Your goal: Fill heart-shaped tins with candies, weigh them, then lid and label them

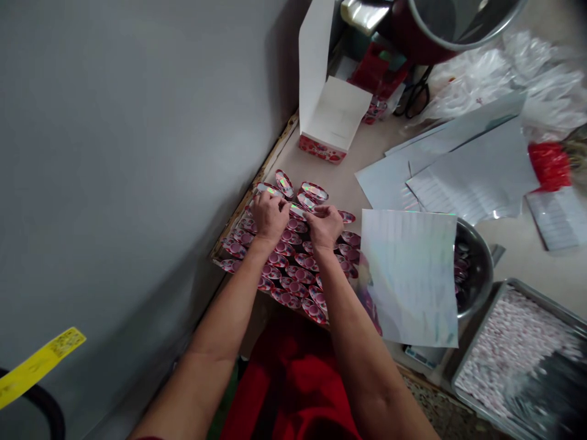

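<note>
My left hand and my right hand come together over rows of small oval, red-and-pink patterned pieces on the table corner. Between my fingertips is a shiny strip lying over one oval piece; both hands pinch at its ends. Several oval pieces nearer to me show a round pink centre. Farther off, a few pieces carry a similar shiny, rainbow-tinted strip. Right of my right hand rests a large shiny sheet marked with faint strips.
A steel bowl of dark pieces sits partly under the sheet. Beside it is a metal tray with small pale pieces. An open-lidded box, more sheets, scissors, plastic bags and a red pot stand beyond. A grey wall borders the left.
</note>
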A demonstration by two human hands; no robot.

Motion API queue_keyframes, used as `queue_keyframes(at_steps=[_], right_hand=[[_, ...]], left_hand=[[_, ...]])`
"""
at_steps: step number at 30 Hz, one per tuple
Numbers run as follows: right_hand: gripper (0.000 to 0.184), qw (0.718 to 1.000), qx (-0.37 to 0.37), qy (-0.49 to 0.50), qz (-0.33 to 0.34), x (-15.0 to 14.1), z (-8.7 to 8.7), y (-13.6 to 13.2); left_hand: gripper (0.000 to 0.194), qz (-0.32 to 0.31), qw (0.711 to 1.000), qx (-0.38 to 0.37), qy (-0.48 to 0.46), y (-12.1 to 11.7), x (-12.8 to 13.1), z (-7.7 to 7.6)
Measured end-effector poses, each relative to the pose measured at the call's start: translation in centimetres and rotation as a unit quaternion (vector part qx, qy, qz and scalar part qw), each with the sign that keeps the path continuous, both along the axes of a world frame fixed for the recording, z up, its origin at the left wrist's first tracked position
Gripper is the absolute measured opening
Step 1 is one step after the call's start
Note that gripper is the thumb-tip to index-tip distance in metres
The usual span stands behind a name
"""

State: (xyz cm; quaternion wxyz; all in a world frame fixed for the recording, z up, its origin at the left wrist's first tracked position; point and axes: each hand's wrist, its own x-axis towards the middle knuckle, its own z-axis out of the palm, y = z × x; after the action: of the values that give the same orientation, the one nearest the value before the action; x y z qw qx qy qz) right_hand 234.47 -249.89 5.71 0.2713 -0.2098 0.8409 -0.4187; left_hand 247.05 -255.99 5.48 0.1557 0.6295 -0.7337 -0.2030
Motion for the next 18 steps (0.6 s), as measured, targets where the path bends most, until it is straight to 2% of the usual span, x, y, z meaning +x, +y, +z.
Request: queue_keyframes(at_steps=[8,13,15,18], right_hand=[[0.022,0.998,0.029,0.043,0.043,0.0,-0.2,-0.3],[0.024,0.988,0.092,0.089,0.089,0.4,0.9,-0.5],[0.03,0.978,0.135,0.098,0.126,0.1,1.5,-0.6],[0.049,0.962,0.202,0.091,0.16,-0.6,2.1,-1.1]], left_hand=[[0.012,0.007,0.999,-0.009,0.03,0.0,0.1,-0.6],[0.015,0.008,1.0,-0.01,0.026,-0.1,0.2,-0.5],[0.015,0.011,1.0,-0.003,0.013,0.0,0.2,-0.4],[0.02,0.032,0.999,-0.01,0.002,-0.2,0.3,-0.7]])
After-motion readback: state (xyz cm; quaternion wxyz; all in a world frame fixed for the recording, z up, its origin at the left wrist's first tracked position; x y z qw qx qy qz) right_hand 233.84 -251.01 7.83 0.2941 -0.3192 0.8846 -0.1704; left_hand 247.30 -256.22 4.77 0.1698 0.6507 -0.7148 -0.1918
